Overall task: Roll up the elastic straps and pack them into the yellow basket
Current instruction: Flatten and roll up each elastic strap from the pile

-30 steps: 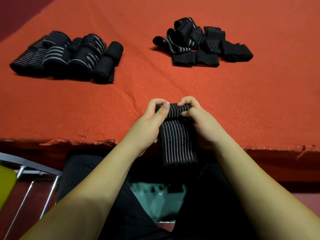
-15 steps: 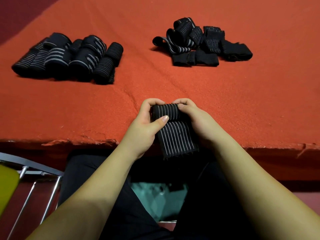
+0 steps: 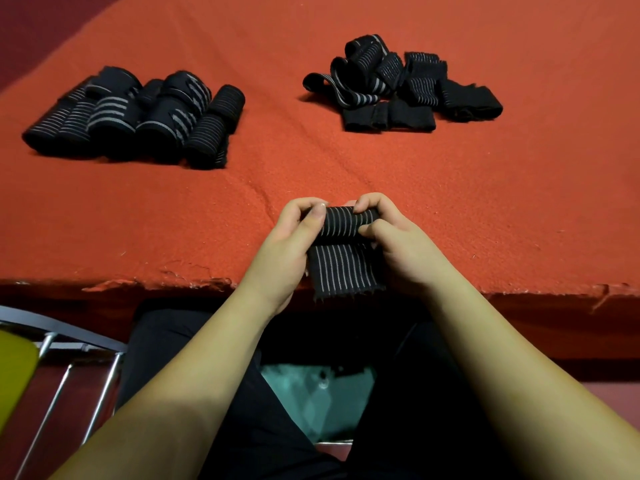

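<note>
At the near edge of the red cloth [image 3: 450, 209], your left hand [image 3: 287, 251] and right hand [image 3: 405, 247] pinch one black, white-striped strap [image 3: 346, 258], half rolled, its frayed tail hanging over the edge. Two heaps lie beyond: rolled straps [image 3: 138, 116] left, loose straps [image 3: 405, 88] right; their counts are unclear.

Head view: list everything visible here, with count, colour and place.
strap: one, black with pale stripes, partly rolled at the table's near edge, loose end hanging over it
rolled straps: a cluster, count unclear, black striped, far left
loose straps: a heap, count unclear, black, far right
cloth: one, red, covering the table
chair frame: one, metal, lower left
yellow object: one, left edge, mostly cut off
left hand: grips the roll's left end
right hand: grips its right end
</note>
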`<state>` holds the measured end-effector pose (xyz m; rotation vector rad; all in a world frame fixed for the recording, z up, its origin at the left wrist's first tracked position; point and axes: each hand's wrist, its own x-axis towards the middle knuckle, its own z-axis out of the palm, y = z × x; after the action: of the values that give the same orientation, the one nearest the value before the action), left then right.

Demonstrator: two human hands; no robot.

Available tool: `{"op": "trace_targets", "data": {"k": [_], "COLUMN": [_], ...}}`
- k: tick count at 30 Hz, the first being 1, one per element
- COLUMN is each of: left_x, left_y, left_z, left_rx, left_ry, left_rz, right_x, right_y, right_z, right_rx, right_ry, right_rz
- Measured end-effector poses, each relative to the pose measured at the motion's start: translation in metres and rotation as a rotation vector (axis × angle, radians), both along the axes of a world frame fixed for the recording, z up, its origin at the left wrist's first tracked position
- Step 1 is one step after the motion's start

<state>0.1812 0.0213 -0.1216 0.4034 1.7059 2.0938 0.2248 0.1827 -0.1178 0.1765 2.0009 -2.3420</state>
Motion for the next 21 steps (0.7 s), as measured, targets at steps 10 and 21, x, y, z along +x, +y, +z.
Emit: {"op": "trace_targets", "data": {"k": [10, 21], "left_x": [-0.006, -0.001], "left_y": [-0.006, -0.009], "left_z": [-0.004, -0.013], "left_rx": [0.122, 0.133], "left_ry": [-0.093, 0.181], "left_rz": [0.033, 0.057], "right_x": [-0.005, -0.007], "right_y": [-0.009, -0.008], "right_z": [0.0, 0.005], "right_rx": [0.014, -0.122], "right_ry": [-0.063, -0.108], "right_rz": [-0.052, -0.075]}}
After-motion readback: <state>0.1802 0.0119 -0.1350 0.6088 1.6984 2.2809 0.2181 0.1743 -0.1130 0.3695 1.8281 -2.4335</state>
